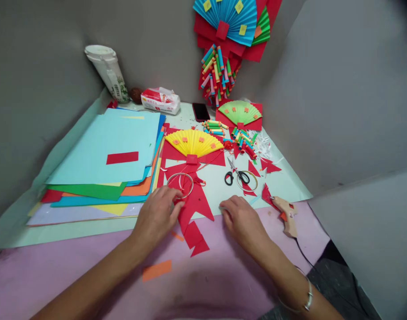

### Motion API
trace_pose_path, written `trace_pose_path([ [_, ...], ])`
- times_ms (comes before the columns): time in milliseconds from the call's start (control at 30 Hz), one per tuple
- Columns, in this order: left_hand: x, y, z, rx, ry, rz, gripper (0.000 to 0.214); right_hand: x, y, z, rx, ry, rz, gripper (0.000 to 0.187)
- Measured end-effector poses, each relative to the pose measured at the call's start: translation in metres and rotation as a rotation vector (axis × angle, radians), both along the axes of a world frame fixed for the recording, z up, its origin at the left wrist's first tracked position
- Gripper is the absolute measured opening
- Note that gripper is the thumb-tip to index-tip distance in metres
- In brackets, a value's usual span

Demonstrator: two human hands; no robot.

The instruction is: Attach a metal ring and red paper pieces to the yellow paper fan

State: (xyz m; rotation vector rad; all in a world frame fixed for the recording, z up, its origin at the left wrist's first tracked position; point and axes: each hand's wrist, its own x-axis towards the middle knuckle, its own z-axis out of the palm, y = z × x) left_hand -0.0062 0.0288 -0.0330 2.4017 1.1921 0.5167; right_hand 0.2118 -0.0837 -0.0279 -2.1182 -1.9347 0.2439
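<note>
My left hand [158, 211] reaches over the red paper banner with its thumb and forefinger closed at the lower edge of a thin ring, which looks like a roll of clear tape [192, 183]. To the right, my right hand [243, 222] is low over the table's front part, its fingers curled together; whatever is at the fingertips is too small to make out. Between the hands lies the notched red paper banner [198, 202], below a yellow pleated paper fan [197, 143]. Small red paper scraps [193, 235] sit just below the banner.
Coloured paper sheets [100, 138] are stacked at left. Scissors [235, 172] overlap a second ring [256, 184]. A glue gun [286, 215] with its cord lies at right. Behind are a phone [201, 112], tissues [161, 101], a white cup [106, 71] and a green fan [241, 112].
</note>
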Motion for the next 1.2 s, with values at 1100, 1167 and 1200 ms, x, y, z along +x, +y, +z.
trace_pose_path([
  [1100,-0.014,-0.010,-0.020,-0.097,-0.009,0.005,0.024,-0.002,0.037,0.050,0.728,0.829,-0.158,0.009],
  [1167,-0.014,-0.009,-0.020,-0.103,-0.011,0.001,0.024,0.007,0.030,0.055,0.623,0.856,-0.173,0.008],
  [1200,-0.014,-0.008,-0.020,-0.105,-0.012,0.002,0.024,0.009,0.027,0.055,0.566,0.872,-0.186,0.008],
])
